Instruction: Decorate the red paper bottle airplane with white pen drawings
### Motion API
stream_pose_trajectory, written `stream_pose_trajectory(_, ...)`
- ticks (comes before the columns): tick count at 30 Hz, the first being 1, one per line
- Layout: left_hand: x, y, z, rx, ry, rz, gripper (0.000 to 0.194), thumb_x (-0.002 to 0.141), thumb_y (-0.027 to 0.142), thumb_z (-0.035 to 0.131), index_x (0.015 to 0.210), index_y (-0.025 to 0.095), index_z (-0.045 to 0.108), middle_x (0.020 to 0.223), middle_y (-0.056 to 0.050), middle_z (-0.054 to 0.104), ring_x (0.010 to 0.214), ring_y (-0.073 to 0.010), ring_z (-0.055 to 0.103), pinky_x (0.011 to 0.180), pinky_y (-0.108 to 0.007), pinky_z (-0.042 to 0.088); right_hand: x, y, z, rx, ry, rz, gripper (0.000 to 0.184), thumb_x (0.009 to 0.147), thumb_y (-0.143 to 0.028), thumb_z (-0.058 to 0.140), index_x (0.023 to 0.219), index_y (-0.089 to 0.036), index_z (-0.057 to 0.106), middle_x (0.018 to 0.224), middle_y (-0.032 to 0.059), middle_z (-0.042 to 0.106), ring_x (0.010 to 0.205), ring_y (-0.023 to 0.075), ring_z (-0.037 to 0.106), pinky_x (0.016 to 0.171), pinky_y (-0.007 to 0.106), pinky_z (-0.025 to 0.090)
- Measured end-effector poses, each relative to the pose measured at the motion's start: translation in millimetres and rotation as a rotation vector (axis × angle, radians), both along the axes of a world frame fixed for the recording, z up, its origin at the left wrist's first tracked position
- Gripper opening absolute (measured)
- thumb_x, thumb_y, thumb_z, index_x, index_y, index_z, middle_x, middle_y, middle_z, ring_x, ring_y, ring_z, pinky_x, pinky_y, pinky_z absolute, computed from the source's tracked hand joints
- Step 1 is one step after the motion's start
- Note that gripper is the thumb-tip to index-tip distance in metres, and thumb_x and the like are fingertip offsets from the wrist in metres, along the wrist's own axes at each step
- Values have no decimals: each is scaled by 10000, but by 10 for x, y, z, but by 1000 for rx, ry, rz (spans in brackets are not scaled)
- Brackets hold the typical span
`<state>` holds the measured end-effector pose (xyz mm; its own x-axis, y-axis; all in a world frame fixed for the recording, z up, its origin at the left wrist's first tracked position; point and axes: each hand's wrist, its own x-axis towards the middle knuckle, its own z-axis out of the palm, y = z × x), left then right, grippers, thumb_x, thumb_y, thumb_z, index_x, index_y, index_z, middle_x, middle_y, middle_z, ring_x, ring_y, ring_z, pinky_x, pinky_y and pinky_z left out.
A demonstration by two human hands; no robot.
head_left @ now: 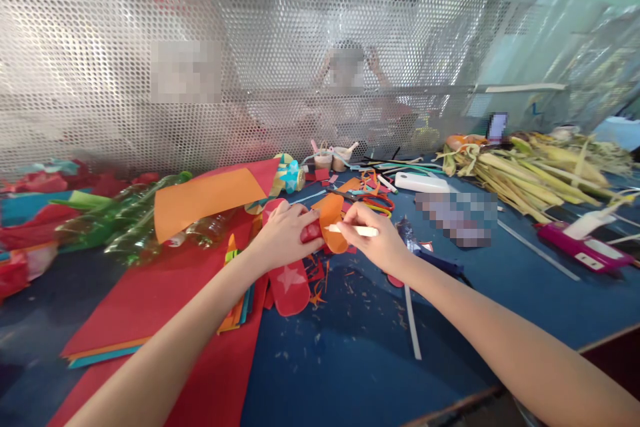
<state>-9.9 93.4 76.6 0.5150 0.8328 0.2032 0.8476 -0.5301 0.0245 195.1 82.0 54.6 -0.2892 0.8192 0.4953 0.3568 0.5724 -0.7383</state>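
My right hand (pixel 377 240) pinches a white pen (pixel 367 231) between thumb and fingers. Its tip points left, against a curved piece of orange paper (pixel 331 212). My left hand (pixel 286 235) is closed over a small, shiny red rounded piece (pixel 312 232) at the orange paper's left edge; what exactly this piece is I cannot make out. Under and below the left hand lies a red, long, rounded piece with a pale star (pixel 290 283). Orange and red paper scraps (pixel 317 283) are scattered beside it on the blue tabletop (pixel 345 353).
Stacked red paper sheets (pixel 135 300), an orange sheet (pixel 210 197) and green plastic bottles (pixel 145 217) lie left. Behind are small cups (pixel 342 158) and a perforated metal screen (pixel 280 67). Dried husks (pixel 540 167), a white glue gun-like piece (pixel 423 182) and a magenta power strip (pixel 583 247) lie right.
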Motion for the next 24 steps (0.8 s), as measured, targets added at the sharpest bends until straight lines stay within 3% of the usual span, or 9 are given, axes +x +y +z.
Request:
stream_pose_trajectory(16, 9, 15, 2, 4, 27, 3, 415, 869, 464, 532, 1181, 197, 588, 1102, -101, 625, 1042, -286, 546, 990, -453, 384, 67, 43, 90, 79, -75, -225, 246, 841, -321, 515, 668, -244, 357, 507, -59, 449, 458, 118, 426, 487, 231, 297)
stream_pose_trajectory(24, -3, 34, -27, -12, 27, 23, 492, 867, 488, 542, 1232, 159, 559, 1132, -118, 622, 1090, -297, 532, 1024, -451, 360, 47, 7, 92, 94, -80, -180, 218, 816, -273, 494, 671, -244, 334, 505, -70, 397, 446, 109, 396, 488, 230, 291)
